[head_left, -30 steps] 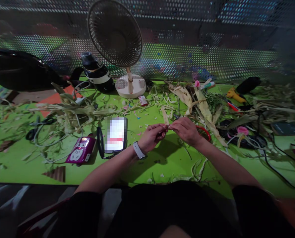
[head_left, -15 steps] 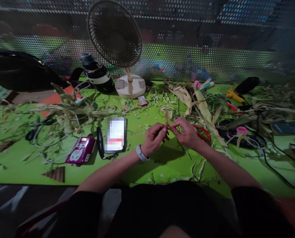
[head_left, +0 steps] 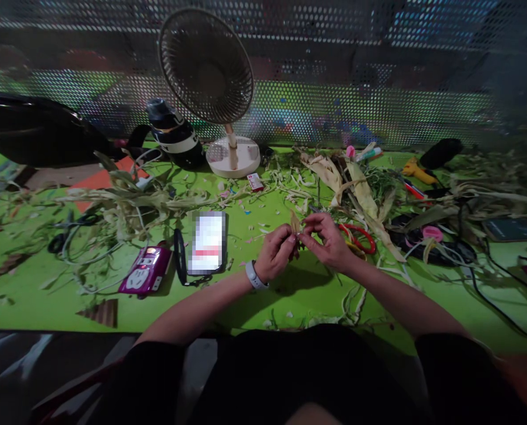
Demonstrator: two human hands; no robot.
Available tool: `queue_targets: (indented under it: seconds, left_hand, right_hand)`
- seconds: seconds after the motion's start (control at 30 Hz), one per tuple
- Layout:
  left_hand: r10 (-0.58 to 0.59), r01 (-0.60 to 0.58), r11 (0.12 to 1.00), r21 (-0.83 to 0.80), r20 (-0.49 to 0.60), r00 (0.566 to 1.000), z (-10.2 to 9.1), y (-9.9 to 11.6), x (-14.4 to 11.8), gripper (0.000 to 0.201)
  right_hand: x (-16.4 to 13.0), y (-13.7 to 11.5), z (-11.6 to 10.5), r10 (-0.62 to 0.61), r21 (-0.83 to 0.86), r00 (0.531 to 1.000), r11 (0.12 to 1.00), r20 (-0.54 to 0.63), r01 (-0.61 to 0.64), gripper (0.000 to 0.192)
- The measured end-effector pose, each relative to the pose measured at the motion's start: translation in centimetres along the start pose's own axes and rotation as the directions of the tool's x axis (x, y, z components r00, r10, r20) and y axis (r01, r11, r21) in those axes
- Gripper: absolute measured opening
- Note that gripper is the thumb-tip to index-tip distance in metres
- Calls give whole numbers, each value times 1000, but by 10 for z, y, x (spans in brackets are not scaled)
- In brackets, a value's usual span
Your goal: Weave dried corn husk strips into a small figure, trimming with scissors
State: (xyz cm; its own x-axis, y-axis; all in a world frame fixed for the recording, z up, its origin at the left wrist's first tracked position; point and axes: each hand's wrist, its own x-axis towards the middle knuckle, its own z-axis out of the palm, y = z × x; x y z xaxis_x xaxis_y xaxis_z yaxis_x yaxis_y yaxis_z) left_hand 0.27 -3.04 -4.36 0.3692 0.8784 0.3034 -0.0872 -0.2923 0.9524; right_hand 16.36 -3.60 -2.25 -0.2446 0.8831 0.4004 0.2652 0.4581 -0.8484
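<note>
A small tan piece of corn husk [head_left: 294, 221] stands up between my two hands over the green table. My left hand [head_left: 274, 251], with a white band on its wrist, is closed and pinches the husk's lower end. Thumb and fingertips of my right hand [head_left: 328, 242] meet at that same lower end, its other fingers loosely bent. What lies right between the fingertips is too small to make out. Just beyond my right hand lies a red-handled tool [head_left: 364, 237], partly hidden by it.
A phone [head_left: 207, 242] and a purple power strip [head_left: 146, 271] lie left of my hands. A fan [head_left: 232, 162] and a black bottle [head_left: 177, 144] stand at the back. Dried husks [head_left: 363, 189], a yellow-handled tool [head_left: 418, 171] and cables are on the right.
Both hands have come slightly lower and nearer to me. The husk piece now leans a little left, and my right hand's fingers have lifted and spread somewhat.
</note>
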Motion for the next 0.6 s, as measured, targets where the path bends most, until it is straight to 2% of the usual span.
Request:
queue_targets:
  seconds: [0.1,0.23,0.37,0.47,0.6]
  left_hand:
    - [-11,11,1000,24,-11,1000,3,0,-2,32]
    - [15,-17,996,91,12,1000,4,2,-3,31]
    - [71,-81,980,180,61,996,-1,2,0,25]
    - [121,-141,967,211,105,987,-6,4,7,23]
    - [120,-158,960,230,169,978,-11,7,14,21]
  right_hand:
    - [0,1,0,-17,7,1000,1000,18,17,33]
    - [-2,4,1,-46,-21,999,999,-18,46,30]
    - [-2,3,0,13,17,999,1000,-29,-12,29]
    - [2,2,-8,62,31,997,998,38,-63,21]
    - [10,1,-20,6,-10,994,1000,110,-4,7]
